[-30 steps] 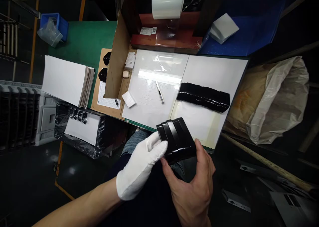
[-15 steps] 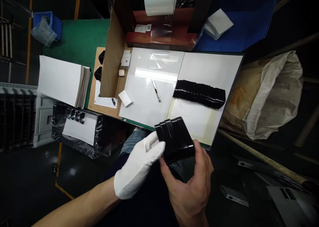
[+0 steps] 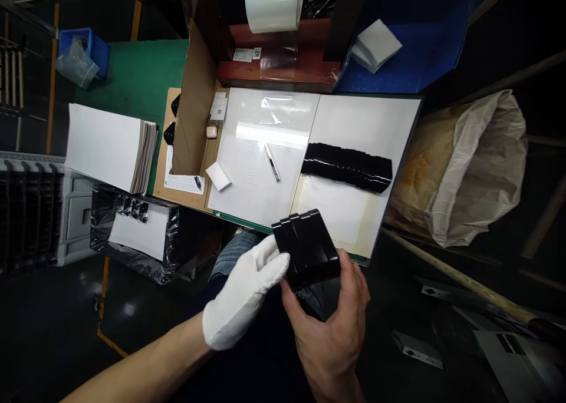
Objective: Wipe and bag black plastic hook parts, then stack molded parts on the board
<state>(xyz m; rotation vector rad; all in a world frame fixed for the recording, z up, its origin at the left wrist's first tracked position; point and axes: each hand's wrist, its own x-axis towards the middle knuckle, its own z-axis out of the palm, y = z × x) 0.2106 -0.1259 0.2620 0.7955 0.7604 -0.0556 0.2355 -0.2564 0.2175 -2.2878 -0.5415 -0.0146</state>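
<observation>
Pinching a black stack (image 3: pixel 308 243) with gloved left hand (image 3: pixel 244 294) at its eight o'clock and bare right hand (image 3: pixel 331 334) at its five o'clock, toward seven o'clock from the longer black row (image 3: pixel 347 167).

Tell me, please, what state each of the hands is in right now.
Left hand: white-gloved, closed on the stack of black pieces.
Right hand: bare, closed on the same stack, between thumb and fingers.

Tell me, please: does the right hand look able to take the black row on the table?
Probably not now: the right hand is occupied, holding a black stack with the gloved left hand. Otherwise, the way to the black row looks free.
</observation>
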